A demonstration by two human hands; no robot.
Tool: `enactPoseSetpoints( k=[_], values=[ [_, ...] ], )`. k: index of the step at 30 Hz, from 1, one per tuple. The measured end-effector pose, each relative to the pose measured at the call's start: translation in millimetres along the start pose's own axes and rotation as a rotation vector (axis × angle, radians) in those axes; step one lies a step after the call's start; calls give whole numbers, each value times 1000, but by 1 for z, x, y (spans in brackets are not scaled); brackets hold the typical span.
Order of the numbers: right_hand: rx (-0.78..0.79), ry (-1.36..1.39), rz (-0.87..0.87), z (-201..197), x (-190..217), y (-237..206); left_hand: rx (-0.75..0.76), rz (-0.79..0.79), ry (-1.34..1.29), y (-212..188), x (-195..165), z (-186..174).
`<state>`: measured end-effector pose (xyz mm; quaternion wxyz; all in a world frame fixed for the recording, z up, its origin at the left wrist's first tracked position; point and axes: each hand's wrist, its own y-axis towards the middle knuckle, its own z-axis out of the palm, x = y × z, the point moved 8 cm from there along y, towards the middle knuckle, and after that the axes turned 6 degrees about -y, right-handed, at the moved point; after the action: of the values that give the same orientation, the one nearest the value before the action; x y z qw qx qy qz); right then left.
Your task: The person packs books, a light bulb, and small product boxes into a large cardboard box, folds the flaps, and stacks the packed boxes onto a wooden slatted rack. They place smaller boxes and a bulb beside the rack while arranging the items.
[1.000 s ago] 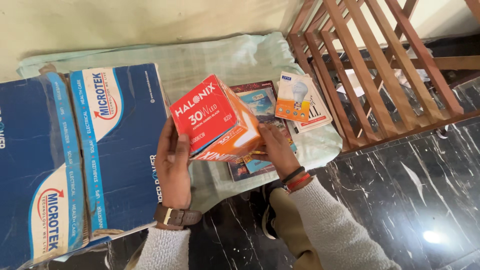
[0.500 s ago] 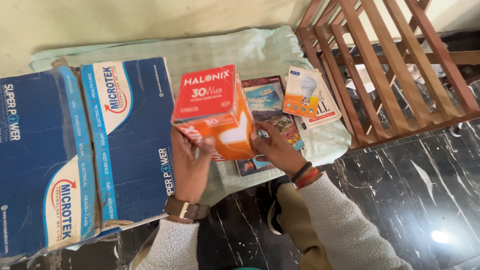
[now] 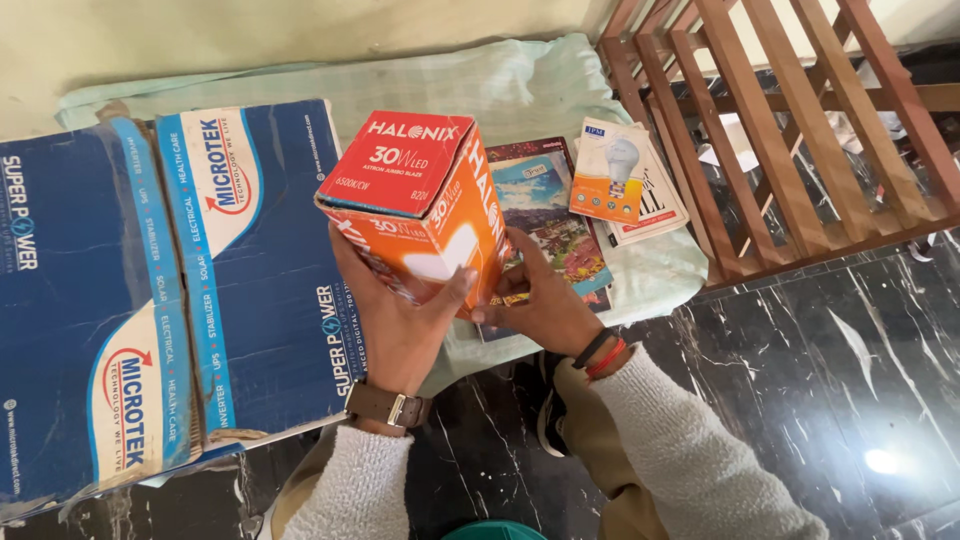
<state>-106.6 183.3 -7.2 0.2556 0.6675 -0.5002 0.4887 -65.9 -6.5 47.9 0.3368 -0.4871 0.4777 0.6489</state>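
Observation:
Both hands hold a red and orange cardboard bulb box (image 3: 415, 200) tilted above the floor. My left hand (image 3: 395, 325), with a brown watch strap on the wrist, cups the box from below and the left. My right hand (image 3: 540, 300), with red and black bands on the wrist, presses its fingers against the box's lower right side. The box's flaps look closed.
A large blue printed carton (image 3: 150, 290) lies flat at the left. A pale green cloth (image 3: 500, 90) carries a picture book (image 3: 560, 235), a small orange bulb box (image 3: 610, 180) and a white book. A wooden slatted frame (image 3: 800, 130) stands at the right on dark marble floor.
The bulb box has been turned in my hands and brought a little lower and nearer to me, its red end now facing up. Both hands shifted their hold around it.

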Motion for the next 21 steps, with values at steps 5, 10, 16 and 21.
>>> enactPoseSetpoints(
  k=[5, 10, 16, 21],
  values=[
    [-146, -270, -85, -6, 16, -2, -94, -98, -76, -2, 7, 3],
    [-242, -444, -240, -1, 43, -10, -92, -49, 67, -5, 6, 4],
    [-242, -383, -238, 0, 46, -9, -88, -53, 62, -9, 14, 3],
    [-255, -261, -236, -4, 43, -7, -135, -31, -84, -5, 12, -5]
  ],
)
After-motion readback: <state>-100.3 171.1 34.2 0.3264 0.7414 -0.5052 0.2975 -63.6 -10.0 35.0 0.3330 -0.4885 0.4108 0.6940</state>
